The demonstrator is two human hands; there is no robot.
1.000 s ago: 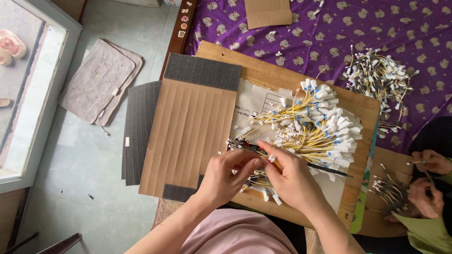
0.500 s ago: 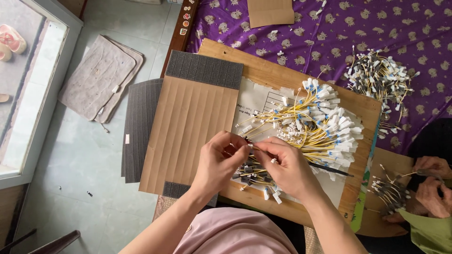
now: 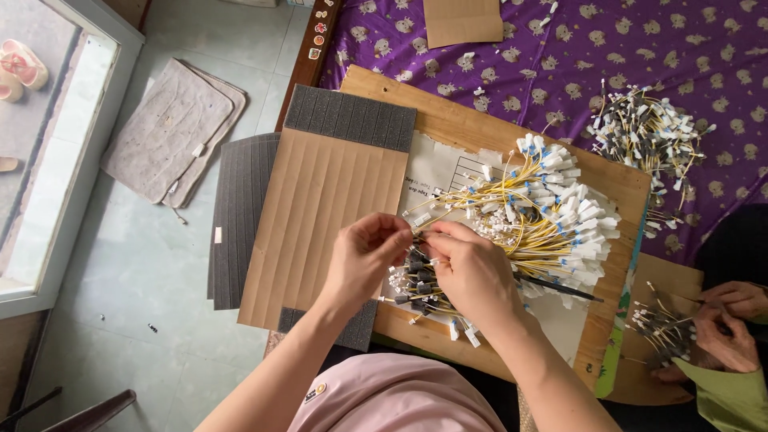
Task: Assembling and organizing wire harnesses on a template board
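- Centrally, a thin yellow wire (image 3: 419,234) is pinched between the left hand (image 3: 364,260) and the right hand (image 3: 472,268), both nearly closed with fingertips meeting above a wooden board (image 3: 448,128).
- A small bundle (image 3: 416,284) of dark-ended wires is seen just beneath the hands, partly hidden by the right one.
- At 2 o'clock from the hands, a large pile (image 3: 552,212) of yellow wires with white plugs is spread on the board.
- At 9 o'clock, ribbed cardboard (image 3: 328,224) is laid over grey foam (image 3: 352,120).
- At 4 o'clock, another person's hands (image 3: 732,324) are seen with more wires.
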